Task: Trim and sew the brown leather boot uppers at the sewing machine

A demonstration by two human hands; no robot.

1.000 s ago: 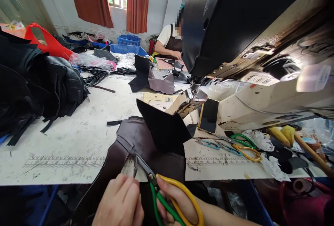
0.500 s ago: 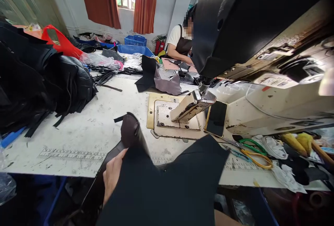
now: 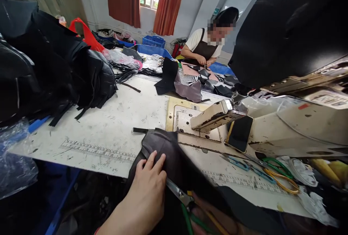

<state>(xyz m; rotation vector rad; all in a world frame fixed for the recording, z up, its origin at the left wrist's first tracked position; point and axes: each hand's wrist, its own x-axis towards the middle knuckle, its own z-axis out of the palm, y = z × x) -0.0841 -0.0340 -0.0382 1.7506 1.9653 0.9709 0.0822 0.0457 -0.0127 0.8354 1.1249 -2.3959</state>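
Dark-brown leather pc [image 3: 159,142] now lowered onto white surface [image 3: 122,119], near edge; L hand [image 3: 150,184] atop, fingers part-spread; R hand [image 3: 201,217], blurred, grips green/yellow-handled metal scissors [image 3: 185,197].

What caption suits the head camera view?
Left hand resting on dark material, scissors in the right hand, sewing machine beyond.

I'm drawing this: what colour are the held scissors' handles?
One green handle, one yellow-orange handle: best in head view.

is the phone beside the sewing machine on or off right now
It looks off: the phone screen is dark all over, with nothing lit.
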